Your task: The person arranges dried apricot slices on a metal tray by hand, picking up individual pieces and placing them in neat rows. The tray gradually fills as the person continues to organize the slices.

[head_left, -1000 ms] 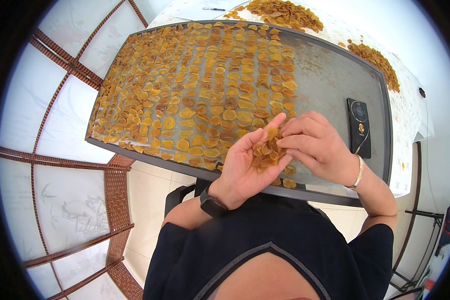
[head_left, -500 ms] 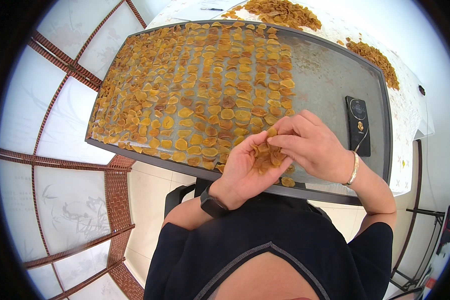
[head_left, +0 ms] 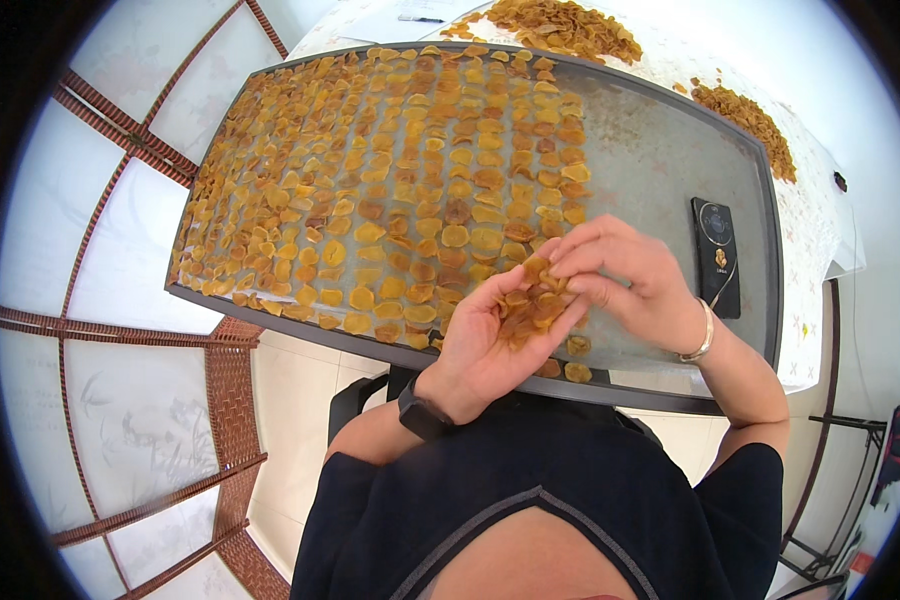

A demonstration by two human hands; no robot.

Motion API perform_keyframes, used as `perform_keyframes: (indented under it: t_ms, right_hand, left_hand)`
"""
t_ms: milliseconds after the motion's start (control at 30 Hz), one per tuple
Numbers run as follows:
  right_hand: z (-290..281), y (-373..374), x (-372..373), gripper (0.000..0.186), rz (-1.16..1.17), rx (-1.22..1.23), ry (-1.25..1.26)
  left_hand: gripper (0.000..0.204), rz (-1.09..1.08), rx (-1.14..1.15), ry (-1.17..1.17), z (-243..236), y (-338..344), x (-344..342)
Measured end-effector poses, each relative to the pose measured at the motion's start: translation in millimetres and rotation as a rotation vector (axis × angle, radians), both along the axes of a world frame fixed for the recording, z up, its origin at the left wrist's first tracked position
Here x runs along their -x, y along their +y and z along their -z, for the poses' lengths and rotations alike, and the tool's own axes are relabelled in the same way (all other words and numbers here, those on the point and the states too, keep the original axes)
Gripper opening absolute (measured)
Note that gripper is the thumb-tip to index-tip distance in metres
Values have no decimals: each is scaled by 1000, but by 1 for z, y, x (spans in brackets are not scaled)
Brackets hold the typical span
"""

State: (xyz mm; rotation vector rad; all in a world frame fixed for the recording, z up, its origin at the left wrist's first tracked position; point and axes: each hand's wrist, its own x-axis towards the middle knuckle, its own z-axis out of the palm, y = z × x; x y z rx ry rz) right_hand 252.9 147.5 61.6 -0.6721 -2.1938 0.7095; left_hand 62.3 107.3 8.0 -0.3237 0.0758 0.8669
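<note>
My left hand [head_left: 475, 345] is cupped palm up near the tray's front edge, holding a small heap of thin, amber-brown dried slices [head_left: 526, 312]. Thumb and fingers of my right hand [head_left: 635, 285] pinch at a slice on the right side of that heap. Beneath both hands lies a large dark-rimmed tray [head_left: 660, 165] with a grey surface. Many similar slices [head_left: 370, 230] are laid flat in rows over its left and middle parts. A few slices [head_left: 577, 372] lie by the near rim, just below my hands.
A black phone-like device [head_left: 715, 258] with a round ring and a thin cord lies on the tray's right side. Two heaps of slices, one at the back [head_left: 565, 28] and one at the right [head_left: 750, 120], sit on the patterned white tablecloth [head_left: 805, 230]. Folding screen panels [head_left: 140, 410] stand left.
My right hand has shifted slightly right and its fingers have lifted a little, showing more of the heap in my left palm. A slice now shows by the near rim beneath my hands.
</note>
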Motion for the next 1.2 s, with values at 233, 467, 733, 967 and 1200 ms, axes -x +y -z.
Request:
perform_keyframes:
  t_ms: [233, 467, 733, 967, 1200]
  right_hand:
    - [-13, 78, -20, 17, 368, 449, 289]
    - [33, 201, -55, 14, 679, 200, 41]
    - [72, 250, -42, 12, 829, 18, -115]
    - [82, 257, -39, 11, 808, -76, -162]
    - [85, 259, -42, 13, 789, -140, -227]
  left_hand:
    - [38, 5, -27, 43, -2, 2, 5]
    - [38, 46, -25, 37, -2, 7, 10]
    - [39, 28, -57, 74, 2, 11, 20]
    - [40, 66, -95, 69, 0, 14, 23]
    - [40, 80, -69, 82, -3, 14, 23]
